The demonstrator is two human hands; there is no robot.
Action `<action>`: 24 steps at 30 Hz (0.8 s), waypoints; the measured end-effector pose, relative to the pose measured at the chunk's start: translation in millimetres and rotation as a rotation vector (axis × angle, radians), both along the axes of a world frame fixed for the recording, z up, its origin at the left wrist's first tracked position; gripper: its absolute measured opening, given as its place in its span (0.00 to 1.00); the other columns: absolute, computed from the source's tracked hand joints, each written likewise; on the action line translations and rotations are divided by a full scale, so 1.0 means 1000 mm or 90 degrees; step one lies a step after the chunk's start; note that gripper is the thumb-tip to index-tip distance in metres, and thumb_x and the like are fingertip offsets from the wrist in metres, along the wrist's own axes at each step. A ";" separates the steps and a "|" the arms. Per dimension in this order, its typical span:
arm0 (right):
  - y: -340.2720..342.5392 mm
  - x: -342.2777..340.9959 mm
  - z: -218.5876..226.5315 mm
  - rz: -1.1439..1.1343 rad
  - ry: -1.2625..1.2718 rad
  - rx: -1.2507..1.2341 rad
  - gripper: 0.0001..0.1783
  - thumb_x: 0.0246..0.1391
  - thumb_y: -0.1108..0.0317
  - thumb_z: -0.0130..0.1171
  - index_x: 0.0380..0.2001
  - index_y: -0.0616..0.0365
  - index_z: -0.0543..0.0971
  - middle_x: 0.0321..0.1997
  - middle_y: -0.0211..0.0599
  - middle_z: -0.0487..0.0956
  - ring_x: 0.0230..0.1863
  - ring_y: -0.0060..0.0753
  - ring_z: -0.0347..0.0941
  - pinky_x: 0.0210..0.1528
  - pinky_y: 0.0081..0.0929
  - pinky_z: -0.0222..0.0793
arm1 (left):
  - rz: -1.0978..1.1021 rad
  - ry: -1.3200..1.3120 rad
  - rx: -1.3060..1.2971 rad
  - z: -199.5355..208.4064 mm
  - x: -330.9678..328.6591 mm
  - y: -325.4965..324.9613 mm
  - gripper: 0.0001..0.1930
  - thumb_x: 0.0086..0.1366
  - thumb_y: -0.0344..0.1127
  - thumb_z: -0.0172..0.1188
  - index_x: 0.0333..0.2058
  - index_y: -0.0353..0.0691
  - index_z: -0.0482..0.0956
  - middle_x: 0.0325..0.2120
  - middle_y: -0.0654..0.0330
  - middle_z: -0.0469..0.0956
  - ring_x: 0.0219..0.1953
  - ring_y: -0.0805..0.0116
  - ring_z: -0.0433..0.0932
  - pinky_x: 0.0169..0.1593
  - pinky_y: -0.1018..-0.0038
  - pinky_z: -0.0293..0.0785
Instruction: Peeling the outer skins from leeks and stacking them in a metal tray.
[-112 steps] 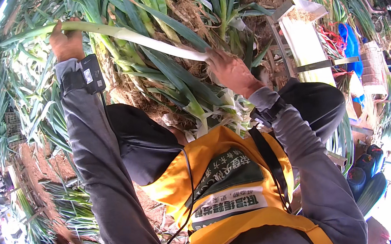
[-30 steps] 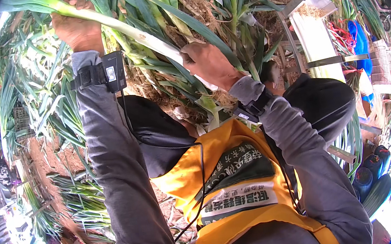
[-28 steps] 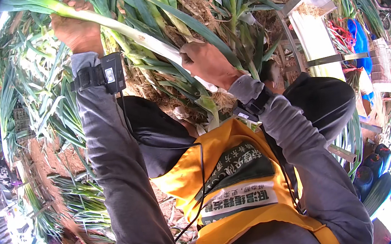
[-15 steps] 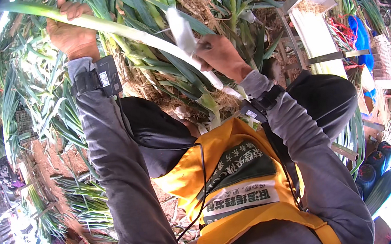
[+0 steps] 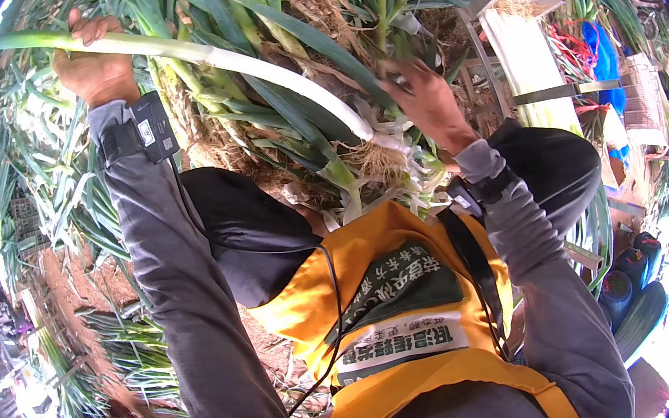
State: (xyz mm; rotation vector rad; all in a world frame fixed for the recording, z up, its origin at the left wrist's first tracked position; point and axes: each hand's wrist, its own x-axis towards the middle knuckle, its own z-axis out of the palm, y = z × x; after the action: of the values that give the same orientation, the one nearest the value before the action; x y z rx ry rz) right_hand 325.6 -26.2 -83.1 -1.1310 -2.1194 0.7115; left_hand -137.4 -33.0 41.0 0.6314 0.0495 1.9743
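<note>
My left hand is closed round the green part of a long leek, at the upper left. The leek slants down to the right, its shaft stripped to bright white, with its stringy roots low in the middle. To the right of the root end is my right hand, apart from the leek. Its fingers are blurred by motion but look spread, and I see nothing held in them. Pale peeled scraps lie below that hand, close to the roots.
Untrimmed leeks with earthy roots are heaped in front of me. On the right, a metal trough holds a bundle of white leeks. Beyond it are a blue bag and red ties. More leeks lie at the left.
My left hand has shifted left and slightly up with the leek. My right hand has come off the shaft and moved right; the white strip at its fingers is no longer seen there.
</note>
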 end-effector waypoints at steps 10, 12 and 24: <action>-0.009 -0.089 0.040 0.196 0.056 0.125 0.13 0.51 0.61 0.66 0.35 0.56 0.79 0.33 0.38 0.78 0.36 0.46 0.77 0.38 0.37 0.73 | 0.136 -0.019 -0.097 -0.006 0.005 0.010 0.17 0.70 0.44 0.41 0.36 0.35 0.69 0.23 0.61 0.68 0.23 0.71 0.65 0.29 0.71 0.66; -0.007 -0.096 0.037 0.222 0.040 0.123 0.12 0.50 0.60 0.66 0.32 0.56 0.78 0.32 0.39 0.79 0.36 0.47 0.77 0.39 0.39 0.72 | 0.166 -0.010 -0.106 -0.009 0.005 0.004 0.16 0.70 0.44 0.41 0.35 0.35 0.69 0.23 0.61 0.68 0.23 0.70 0.65 0.29 0.71 0.66; -0.025 -0.097 0.043 0.326 -0.038 0.335 0.07 0.47 0.71 0.63 0.29 0.55 0.74 0.30 0.35 0.77 0.30 0.38 0.77 0.35 0.32 0.75 | 0.322 0.094 -0.142 -0.012 0.007 0.006 0.21 0.74 0.51 0.36 0.34 0.37 0.63 0.26 0.57 0.68 0.26 0.66 0.64 0.32 0.71 0.67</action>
State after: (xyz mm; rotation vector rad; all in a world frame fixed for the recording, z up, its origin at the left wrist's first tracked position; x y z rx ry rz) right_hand 228.9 -51.5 -39.6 -0.3343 -2.4689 0.2931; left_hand -130.3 -26.7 28.9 0.6600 0.5600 2.3548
